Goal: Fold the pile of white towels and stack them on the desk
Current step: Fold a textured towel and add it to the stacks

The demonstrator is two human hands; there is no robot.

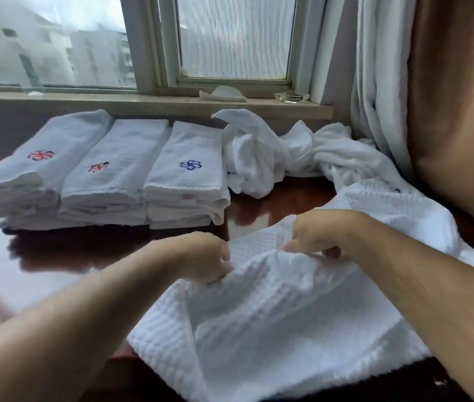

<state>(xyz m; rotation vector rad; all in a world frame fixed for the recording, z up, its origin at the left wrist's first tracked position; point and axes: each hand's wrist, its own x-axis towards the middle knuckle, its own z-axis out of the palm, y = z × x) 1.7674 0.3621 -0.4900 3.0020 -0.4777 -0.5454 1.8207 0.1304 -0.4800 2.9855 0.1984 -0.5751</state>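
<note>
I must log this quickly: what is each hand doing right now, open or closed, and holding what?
Left hand: closed, pinching the waffle towel at its raised edge.
Right hand: closed, gripping the same towel edge.

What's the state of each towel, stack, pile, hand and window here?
White waffle-weave towel: unfolded, rumpled, gripped by both hands.
Left hand: closed on the towel's edge.
Right hand: closed on the towel's edge.
Left folded stack, red emblem: folded, stacked.
Middle folded stack, red emblem: folded, stacked.
Right folded stack, blue emblem: folded, stacked.
Crumpled white towel pile: unfolded, heaped.
Window sash: shut.
Beige curtain: drawn aside.
</note>
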